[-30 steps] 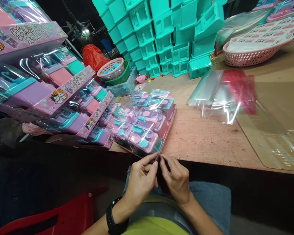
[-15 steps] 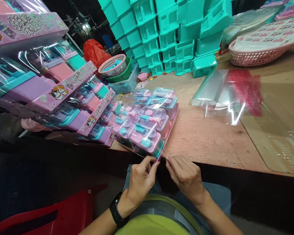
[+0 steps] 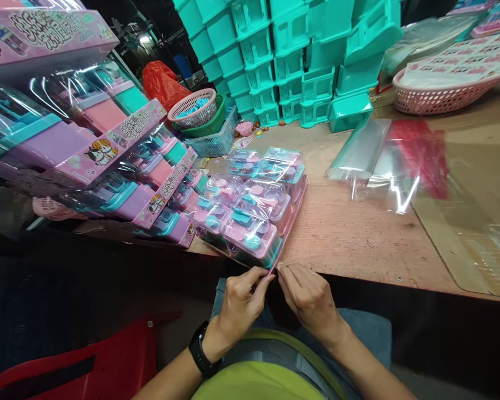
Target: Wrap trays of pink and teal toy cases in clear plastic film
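Observation:
A pink display tray (image 3: 294, 214) packed with several small pastel toy boxes (image 3: 252, 236) sits at the table's front edge, shiny clear plastic film over it. At its near corner, my left hand (image 3: 242, 297) pinches the tray's edge between thumb and fingers; a black band is on that wrist. Close by on the right, my right hand (image 3: 308, 291) has its fingers pressed together against the same corner. What lies between those fingertips is too small to make out.
Filled display trays (image 3: 120, 144) are stacked on the left. Turquoise bins (image 3: 291, 61) rise at the back, near baskets (image 3: 194, 108). Clear plastic bags (image 3: 358, 153), a red film piece (image 3: 419, 155) and a pink basket (image 3: 441, 100) lie right. A red chair (image 3: 120, 350) stands lower left.
My right hand has moved slightly left, closing the small gap to the tray's corner and my left hand. The left hand keeps its pinch, and the view has shifted a little.

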Demonstrator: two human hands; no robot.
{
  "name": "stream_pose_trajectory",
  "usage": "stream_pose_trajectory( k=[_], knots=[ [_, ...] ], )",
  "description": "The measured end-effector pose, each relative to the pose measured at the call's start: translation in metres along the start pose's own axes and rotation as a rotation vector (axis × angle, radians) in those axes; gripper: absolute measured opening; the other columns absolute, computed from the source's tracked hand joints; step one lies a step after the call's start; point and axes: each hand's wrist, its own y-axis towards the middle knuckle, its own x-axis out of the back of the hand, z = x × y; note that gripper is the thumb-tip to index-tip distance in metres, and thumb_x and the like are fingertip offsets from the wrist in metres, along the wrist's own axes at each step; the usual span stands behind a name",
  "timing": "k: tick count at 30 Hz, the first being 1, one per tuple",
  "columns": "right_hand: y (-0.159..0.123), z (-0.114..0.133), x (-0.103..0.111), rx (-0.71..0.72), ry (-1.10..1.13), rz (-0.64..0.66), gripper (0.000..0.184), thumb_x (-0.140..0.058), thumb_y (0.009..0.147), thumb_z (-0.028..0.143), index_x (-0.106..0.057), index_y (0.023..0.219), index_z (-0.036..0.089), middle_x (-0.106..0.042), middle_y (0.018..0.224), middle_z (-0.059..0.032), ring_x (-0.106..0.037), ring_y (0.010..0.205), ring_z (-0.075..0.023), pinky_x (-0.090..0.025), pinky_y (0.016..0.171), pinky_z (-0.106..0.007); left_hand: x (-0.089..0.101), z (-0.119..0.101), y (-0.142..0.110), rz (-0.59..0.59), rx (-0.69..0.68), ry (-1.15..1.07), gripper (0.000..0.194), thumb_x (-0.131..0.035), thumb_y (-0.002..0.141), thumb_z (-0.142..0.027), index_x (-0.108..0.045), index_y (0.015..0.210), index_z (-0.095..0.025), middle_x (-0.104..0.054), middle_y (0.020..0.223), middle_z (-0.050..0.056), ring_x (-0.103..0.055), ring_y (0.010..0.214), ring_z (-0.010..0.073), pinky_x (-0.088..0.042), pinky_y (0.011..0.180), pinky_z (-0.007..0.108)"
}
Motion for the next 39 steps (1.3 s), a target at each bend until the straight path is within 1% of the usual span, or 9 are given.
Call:
stream_pose_trajectory(
  k=[7, 13, 19, 23, 26, 29, 33, 36, 39],
  knots=[
    [-0.002, 0.010, -0.004, -0.015, 0.001, -0.042, 0.021, -0.048, 0.102, 0.005, -0.068, 0.108, 0.003, -0.069, 0.076, -0.0085, -0.062, 0.069, -0.0198, -0.048, 0.067, -0.033, 0.002, 0.007, -0.002, -0.007, -0.110, 0.012, 0.018, -0.060, 0.098, -0.015, -0.072, 0.086, -0.012, -0.069, 0.065, 0.003, -0.065, 0.053, 0.0108, -0.045, 0.056, 0.018],
    [-0.012, 0.034, -0.013, -0.092, -0.012, -0.047, 0.028, -0.044, 0.104, 0.007, -0.062, 0.125, 0.000, -0.062, 0.069, -0.0037, -0.058, 0.061, -0.0168, -0.047, 0.061, -0.032, 0.010, 0.009, -0.004, 0.031, -0.146, -0.060, 0.020, -0.054, 0.099, -0.011, -0.070, 0.088, -0.013, -0.070, 0.070, 0.003, -0.070, 0.060, 0.0116, -0.050, 0.063, 0.017],
    [-0.033, 0.047, -0.024, -0.107, 0.091, 0.061, 0.033, -0.040, 0.103, 0.007, -0.058, 0.131, 0.005, -0.062, 0.076, -0.0054, -0.059, 0.065, -0.0199, -0.050, 0.060, -0.034, 0.010, 0.017, -0.007, -0.129, -0.149, -0.009, 0.021, -0.066, 0.098, -0.031, -0.070, 0.087, -0.013, -0.069, 0.066, 0.001, -0.062, 0.050, 0.0093, -0.047, 0.052, 0.017],
    [-0.033, 0.040, -0.022, -0.186, 0.197, -0.009, 0.034, -0.044, 0.103, 0.008, -0.057, 0.135, 0.013, -0.065, 0.082, -0.0043, -0.064, 0.070, -0.0178, -0.054, 0.066, -0.031, 0.003, 0.023, -0.005, -0.234, -0.201, 0.158, 0.031, -0.064, 0.100, -0.034, -0.067, 0.074, -0.016, -0.065, 0.056, -0.002, -0.058, 0.044, 0.0089, -0.040, 0.048, 0.020],
    [-0.025, 0.034, -0.019, -0.271, 0.201, -0.132, 0.035, -0.047, 0.103, 0.008, -0.057, 0.136, 0.017, -0.068, 0.094, -0.0063, -0.068, 0.084, -0.0168, -0.056, 0.076, -0.028, -0.003, 0.024, -0.005, -0.272, -0.207, 0.216, 0.034, -0.058, 0.103, -0.026, -0.060, 0.070, -0.018, -0.061, 0.054, -0.003, -0.059, 0.044, 0.0100, -0.040, 0.050, 0.022],
    [-0.018, 0.030, -0.025, -0.317, -0.005, -0.189, 0.038, -0.048, 0.105, 0.019, -0.054, 0.142, 0.018, -0.067, 0.124, -0.0158, -0.063, 0.113, -0.0276, -0.054, 0.090, -0.042, -0.004, 0.027, -0.012, -0.258, -0.251, 0.164, 0.024, -0.052, 0.103, -0.018, -0.061, 0.081, -0.018, -0.064, 0.060, -0.002, -0.065, 0.051, 0.0109, -0.045, 0.053, 0.021],
    [-0.019, 0.042, -0.051, -0.293, -0.246, -0.122, 0.063, -0.045, 0.105, 0.033, -0.028, 0.164, 0.018, -0.051, 0.155, -0.0204, -0.045, 0.141, -0.0432, -0.047, 0.096, -0.059, 0.012, 0.045, -0.025, -0.410, -0.355, 0.104, 0.010, -0.054, 0.099, -0.014, -0.059, 0.106, -0.018, -0.065, 0.069, -0.004, -0.065, 0.054, 0.0088, -0.053, 0.061, 0.017],
    [-0.033, 0.067, -0.076, -0.390, -0.218, -0.116, 0.070, -0.036, 0.107, 0.035, -0.008, 0.168, 0.017, -0.049, 0.156, -0.0203, -0.040, 0.148, -0.0416, -0.042, 0.104, -0.063, 0.037, 0.067, -0.025, -0.625, -0.223, 0.161, 0.002, -0.057, 0.099, -0.020, -0.058, 0.097, -0.021, -0.064, 0.074, -0.002, -0.067, 0.060, 0.0101, -0.055, 0.065, 0.018],
    [-0.048, 0.081, -0.086, -0.408, -0.197, -0.132, 0.067, -0.032, 0.108, 0.034, -0.007, 0.169, 0.024, -0.053, 0.154, -0.0170, -0.044, 0.146, -0.0399, -0.044, 0.103, -0.062, 0.061, 0.087, -0.012, -0.730, -0.067, 0.168, 0.010, -0.058, 0.099, -0.030, -0.061, 0.102, -0.021, -0.068, 0.091, 0.004, -0.072, 0.083, 0.0177, -0.059, 0.079, 0.027]
  ],
)
